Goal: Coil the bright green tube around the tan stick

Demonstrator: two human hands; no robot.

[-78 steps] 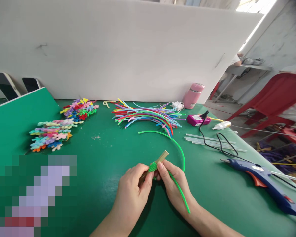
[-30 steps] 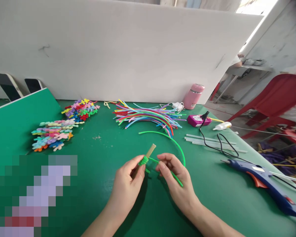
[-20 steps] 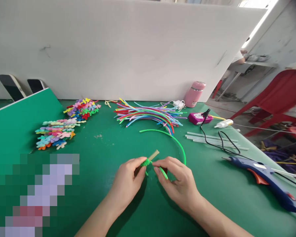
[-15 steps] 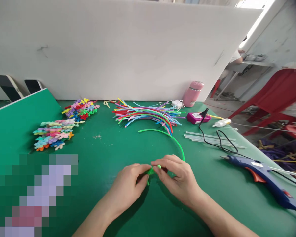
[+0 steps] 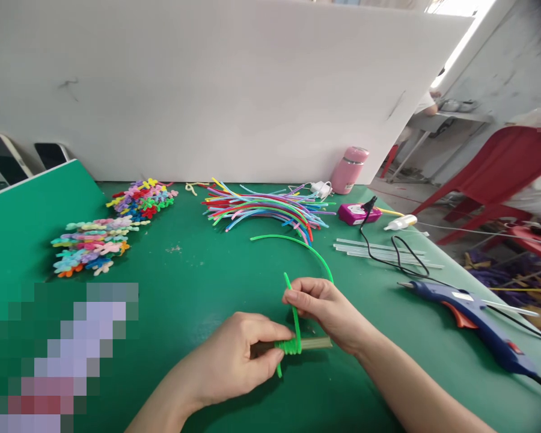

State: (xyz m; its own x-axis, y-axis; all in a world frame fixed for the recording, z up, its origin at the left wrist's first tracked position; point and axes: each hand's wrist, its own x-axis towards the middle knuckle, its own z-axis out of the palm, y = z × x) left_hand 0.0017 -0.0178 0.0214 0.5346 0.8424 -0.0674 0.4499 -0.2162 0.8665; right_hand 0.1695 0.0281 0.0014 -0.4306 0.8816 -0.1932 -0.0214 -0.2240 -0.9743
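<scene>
My left hand is closed round a short pale stick, pinching the coils of a green pipe cleaner wound round it. One short tail of the pipe cleaner hangs below the left fingertips. The other end rises from the last coil, and my right hand pinches it between thumb and forefinger near its tip. The stick's right end pokes out bare past the coils. Behind my right hand, a second green pipe cleaner lies curved on the green table.
Loose coloured pipe cleaners lie at the back. Bundled pipe-cleaner flowers sit at left. On the right are a blue glue gun, clear glue sticks, a black cord, a purple box, a white bottle and a pink flask.
My right hand has drawn the pipe cleaner's free end upward, away from the left fingers. The coils and the stick, earlier mostly hidden, now show. My left hand has come slightly nearer.
</scene>
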